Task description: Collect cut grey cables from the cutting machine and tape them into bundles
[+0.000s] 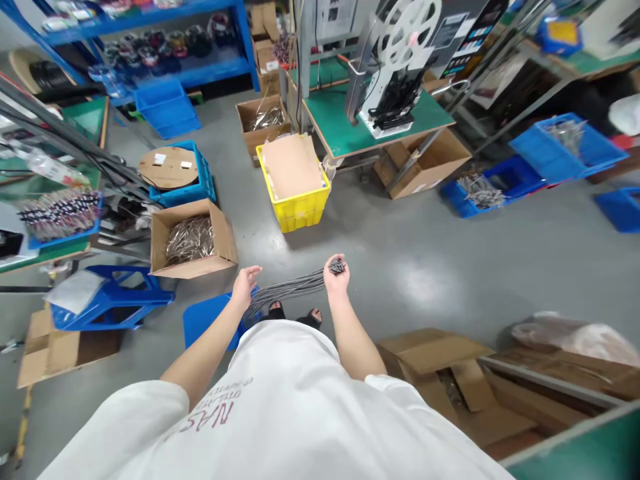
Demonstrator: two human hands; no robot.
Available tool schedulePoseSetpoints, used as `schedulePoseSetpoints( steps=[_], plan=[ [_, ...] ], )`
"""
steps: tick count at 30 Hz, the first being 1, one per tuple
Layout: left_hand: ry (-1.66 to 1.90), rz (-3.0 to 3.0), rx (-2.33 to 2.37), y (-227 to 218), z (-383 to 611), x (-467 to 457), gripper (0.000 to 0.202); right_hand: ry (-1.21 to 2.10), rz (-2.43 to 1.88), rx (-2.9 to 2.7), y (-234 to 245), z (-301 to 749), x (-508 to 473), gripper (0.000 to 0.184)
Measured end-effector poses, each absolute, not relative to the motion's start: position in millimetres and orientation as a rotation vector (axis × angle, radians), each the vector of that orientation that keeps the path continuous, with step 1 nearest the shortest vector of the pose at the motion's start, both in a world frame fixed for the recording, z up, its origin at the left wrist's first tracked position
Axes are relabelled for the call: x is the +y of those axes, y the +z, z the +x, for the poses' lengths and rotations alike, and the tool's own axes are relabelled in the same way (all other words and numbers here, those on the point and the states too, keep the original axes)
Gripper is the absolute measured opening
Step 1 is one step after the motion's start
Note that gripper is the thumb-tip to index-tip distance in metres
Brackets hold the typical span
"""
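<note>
A bundle of long grey cables (293,287) stretches across in front of my body, low over the floor. My right hand (337,273) is wrapped round one end, and the cut ends show as a dark round cluster at the top of the fist. Over on the other side, my left hand (245,285) is beside the bundle with its fingers stretched out, holding nothing that I can see. The far end of the bundle droops near a blue plastic stool (205,321), partly hidden behind my left forearm and shirt.
Ahead stands a yellow crate (300,215) with cardboard on top. A carton of wires (220,233) is at the left, near a tipped blue stool (113,300). A green workbench (330,123) carries a machine with a white reel. Open cartons (435,350) lie at the right.
</note>
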State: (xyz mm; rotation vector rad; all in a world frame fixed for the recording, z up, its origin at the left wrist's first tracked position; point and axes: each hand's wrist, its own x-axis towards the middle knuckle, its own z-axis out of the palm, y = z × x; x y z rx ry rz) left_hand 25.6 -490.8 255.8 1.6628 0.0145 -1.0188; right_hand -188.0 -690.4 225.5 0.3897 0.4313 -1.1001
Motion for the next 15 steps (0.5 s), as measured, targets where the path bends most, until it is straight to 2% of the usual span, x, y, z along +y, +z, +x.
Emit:
schedulePoseSetpoints(
  steps=[4, 10, 15],
  plan=[
    [-1.120, 1.560, -0.027, 263, 13, -525, 0.042, -1.253, 0.371, 0.414, 247, -228, -726, 0.021],
    [-1.228, 1.371, -0.038, 284, -15, -572, 0.041, -1.411, 0.376, 0.237, 324, -252, -748, 0.026],
    [-1.266, 1.246, -0.003, 312, -43, -607, 0.048, -1.438, -0.068, 0.364, 347, -207, -717, 0.018]
  ],
)
